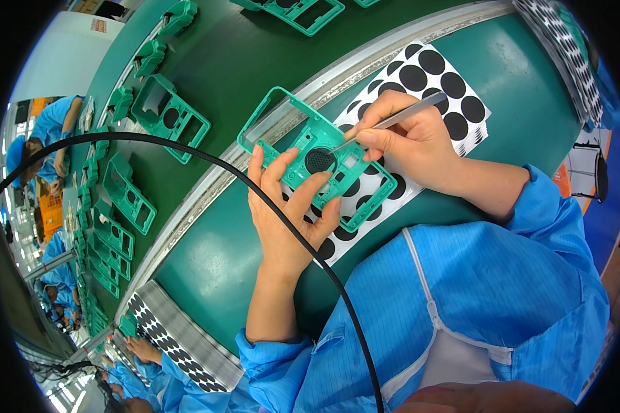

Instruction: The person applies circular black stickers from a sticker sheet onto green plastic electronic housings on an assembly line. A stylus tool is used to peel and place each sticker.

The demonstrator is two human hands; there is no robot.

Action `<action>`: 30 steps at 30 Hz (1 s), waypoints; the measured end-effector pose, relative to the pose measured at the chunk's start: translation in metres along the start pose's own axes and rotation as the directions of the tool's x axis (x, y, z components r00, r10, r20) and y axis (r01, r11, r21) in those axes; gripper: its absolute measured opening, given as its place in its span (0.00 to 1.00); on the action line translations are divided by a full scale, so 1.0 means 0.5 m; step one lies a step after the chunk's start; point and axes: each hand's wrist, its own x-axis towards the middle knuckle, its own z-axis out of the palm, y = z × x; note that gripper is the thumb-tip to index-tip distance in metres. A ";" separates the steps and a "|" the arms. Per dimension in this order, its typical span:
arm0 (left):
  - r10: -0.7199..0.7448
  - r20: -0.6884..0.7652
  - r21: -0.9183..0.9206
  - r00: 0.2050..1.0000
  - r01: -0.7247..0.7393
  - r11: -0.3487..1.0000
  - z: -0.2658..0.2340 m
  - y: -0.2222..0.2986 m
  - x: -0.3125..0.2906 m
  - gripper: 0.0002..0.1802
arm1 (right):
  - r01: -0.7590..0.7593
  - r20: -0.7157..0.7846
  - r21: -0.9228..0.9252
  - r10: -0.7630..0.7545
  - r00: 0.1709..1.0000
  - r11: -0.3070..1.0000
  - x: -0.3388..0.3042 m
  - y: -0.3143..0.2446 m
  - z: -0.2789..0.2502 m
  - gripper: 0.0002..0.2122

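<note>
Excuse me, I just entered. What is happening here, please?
A person works bare-handed at a green table. The left hand holds a green plastic housing above white sheets with black discs. The right hand grips metal tweezers, their tip near the edge of the housing's dark round patch. More green housings lie on the darker surface beyond.

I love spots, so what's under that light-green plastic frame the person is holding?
Under the light-green plastic frame are white sheets with round black dots and, farther up, a silver metal rail. What its solid parts and the left hand cover can't be seen.
</note>
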 end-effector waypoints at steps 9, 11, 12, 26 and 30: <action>0.017 0.057 0.006 0.998 -0.018 1.000 -0.011 -0.003 -0.002 0.20 | -0.007 -0.007 -0.009 0.007 1.000 1.000 0.001 0.000 0.008 0.04; 0.019 0.068 0.019 0.998 -0.021 1.000 -0.015 -0.002 0.000 0.20 | -0.007 -0.011 -0.017 0.007 1.000 1.000 0.002 -0.001 0.010 0.04; 0.013 0.080 0.017 0.997 -0.014 1.000 -0.017 -0.002 0.000 0.20 | -0.007 -0.014 -0.024 0.007 1.000 1.000 0.001 -0.001 0.012 0.04; 0.062 0.098 0.091 0.993 -0.071 0.993 -0.031 -0.006 0.001 0.20 | 0.023 -0.002 -0.122 -0.023 1.000 0.992 -0.001 -0.012 0.028 0.03; 0.072 0.127 0.107 0.989 -0.085 0.991 -0.035 -0.010 0.001 0.20 | 0.048 0.014 -0.155 -0.046 0.999 0.987 -0.003 -0.016 0.034 0.03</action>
